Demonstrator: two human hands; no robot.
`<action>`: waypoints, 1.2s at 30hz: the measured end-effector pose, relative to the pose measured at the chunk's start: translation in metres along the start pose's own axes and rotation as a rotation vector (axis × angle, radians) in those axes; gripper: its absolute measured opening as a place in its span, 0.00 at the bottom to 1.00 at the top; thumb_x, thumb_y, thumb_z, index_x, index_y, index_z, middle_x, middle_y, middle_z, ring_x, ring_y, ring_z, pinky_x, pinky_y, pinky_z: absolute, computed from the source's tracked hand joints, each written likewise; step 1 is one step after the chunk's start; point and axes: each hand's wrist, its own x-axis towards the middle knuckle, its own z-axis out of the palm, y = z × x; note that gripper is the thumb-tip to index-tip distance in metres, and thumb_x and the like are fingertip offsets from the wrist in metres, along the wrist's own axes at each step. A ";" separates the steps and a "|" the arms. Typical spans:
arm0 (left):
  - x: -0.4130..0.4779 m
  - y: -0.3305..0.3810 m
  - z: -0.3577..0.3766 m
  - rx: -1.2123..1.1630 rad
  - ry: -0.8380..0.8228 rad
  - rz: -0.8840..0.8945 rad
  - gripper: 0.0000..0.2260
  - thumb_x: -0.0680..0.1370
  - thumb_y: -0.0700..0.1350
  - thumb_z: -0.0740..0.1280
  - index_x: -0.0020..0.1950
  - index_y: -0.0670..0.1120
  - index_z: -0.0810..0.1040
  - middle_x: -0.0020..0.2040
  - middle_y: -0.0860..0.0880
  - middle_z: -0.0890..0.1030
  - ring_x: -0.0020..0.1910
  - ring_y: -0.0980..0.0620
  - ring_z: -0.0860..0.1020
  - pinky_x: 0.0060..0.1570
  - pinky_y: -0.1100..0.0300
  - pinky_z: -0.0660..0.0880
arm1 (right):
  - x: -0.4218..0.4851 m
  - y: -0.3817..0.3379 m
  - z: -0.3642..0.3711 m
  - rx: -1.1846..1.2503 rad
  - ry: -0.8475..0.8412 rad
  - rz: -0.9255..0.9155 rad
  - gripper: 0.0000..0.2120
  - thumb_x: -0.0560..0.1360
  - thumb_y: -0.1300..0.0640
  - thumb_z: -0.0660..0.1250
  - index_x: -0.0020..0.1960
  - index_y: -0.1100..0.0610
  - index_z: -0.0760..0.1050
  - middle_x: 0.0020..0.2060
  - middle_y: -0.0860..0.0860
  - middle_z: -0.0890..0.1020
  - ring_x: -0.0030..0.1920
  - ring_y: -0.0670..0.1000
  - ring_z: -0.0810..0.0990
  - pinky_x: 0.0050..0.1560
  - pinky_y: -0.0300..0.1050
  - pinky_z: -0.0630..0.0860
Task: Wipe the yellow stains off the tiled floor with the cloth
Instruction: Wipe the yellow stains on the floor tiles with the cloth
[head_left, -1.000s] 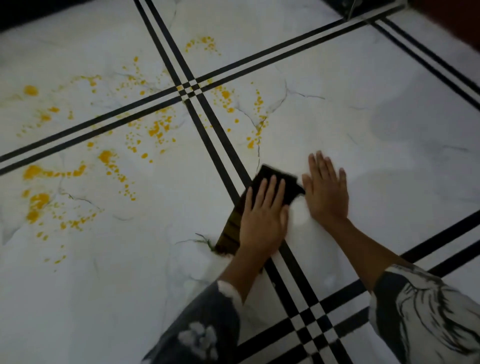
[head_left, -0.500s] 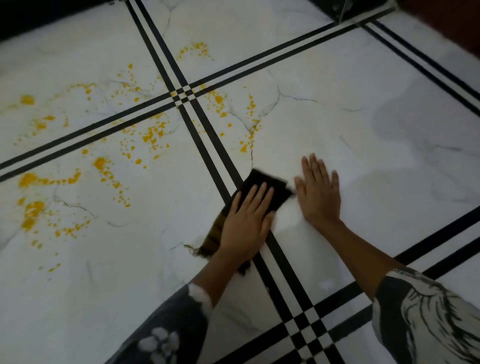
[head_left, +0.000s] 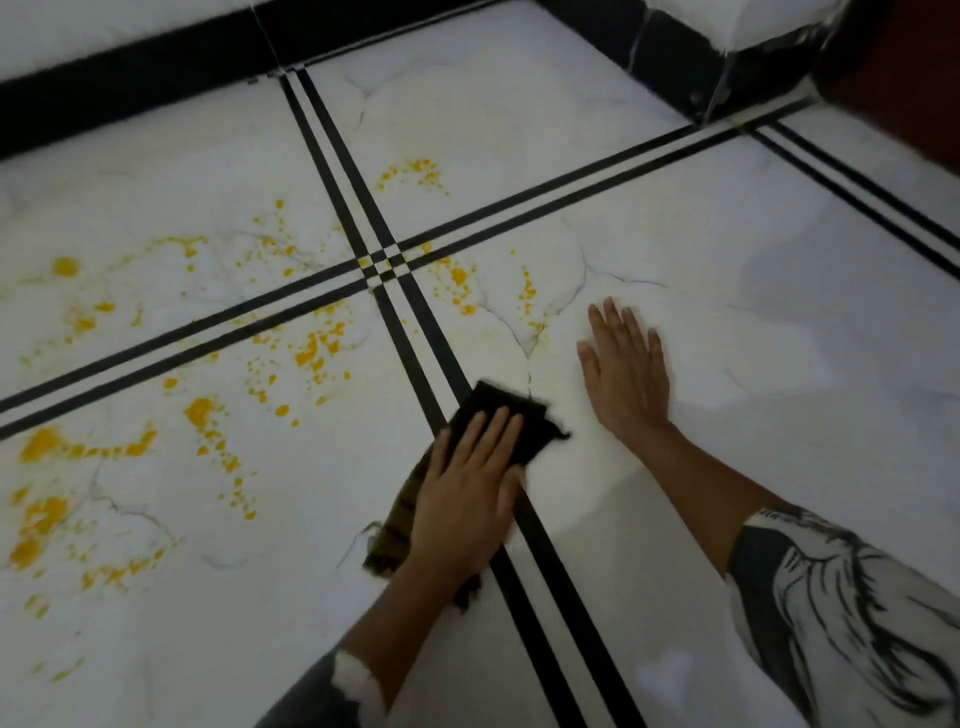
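A dark cloth (head_left: 498, 410) lies across the double black stripe on the white tiled floor (head_left: 753, 322). My left hand (head_left: 467, 499) presses flat on top of it, fingers together, and covers its middle. To the right, my right hand (head_left: 623, 369) rests palm down on bare tile with fingers spread, holding nothing. Yellow stains (head_left: 311, 353) speckle the tiles left of the stripe, with bigger blotches (head_left: 47, 447) at the far left. A smaller group of stains (head_left: 460, 280) sits just beyond the cloth, near a crack line.
Black double stripes cross at a junction (head_left: 382, 262) beyond my hands. A black skirting (head_left: 130, 88) runs along the far edge. A dark-and-white block (head_left: 727, 57) stands at the far right corner. More yellow spots (head_left: 410, 174) lie on the far tile.
The view has tilted up, showing the skirting. My left hand slid the cloth slightly left along the stripe. My right hand moved forward toward the stains. Spots by the crack look fainter.
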 end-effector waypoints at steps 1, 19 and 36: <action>-0.004 -0.019 -0.004 0.004 0.001 -0.041 0.25 0.81 0.56 0.42 0.75 0.49 0.60 0.74 0.50 0.62 0.74 0.49 0.59 0.73 0.50 0.50 | 0.004 -0.002 0.001 -0.014 -0.018 -0.011 0.24 0.81 0.51 0.49 0.76 0.55 0.52 0.77 0.51 0.52 0.77 0.51 0.49 0.74 0.51 0.43; 0.102 -0.066 -0.018 -0.029 0.052 -0.339 0.25 0.80 0.54 0.42 0.77 0.49 0.51 0.78 0.50 0.54 0.77 0.51 0.49 0.74 0.50 0.45 | 0.014 -0.004 0.018 -0.070 0.051 0.001 0.29 0.77 0.47 0.43 0.73 0.57 0.61 0.73 0.54 0.64 0.73 0.55 0.63 0.72 0.56 0.56; 0.170 -0.051 -0.016 -0.055 0.053 -0.385 0.24 0.82 0.52 0.43 0.77 0.48 0.47 0.78 0.49 0.50 0.77 0.50 0.46 0.75 0.49 0.42 | 0.014 0.001 0.022 -0.067 0.066 -0.012 0.29 0.77 0.47 0.42 0.75 0.56 0.58 0.74 0.53 0.61 0.75 0.54 0.59 0.73 0.53 0.52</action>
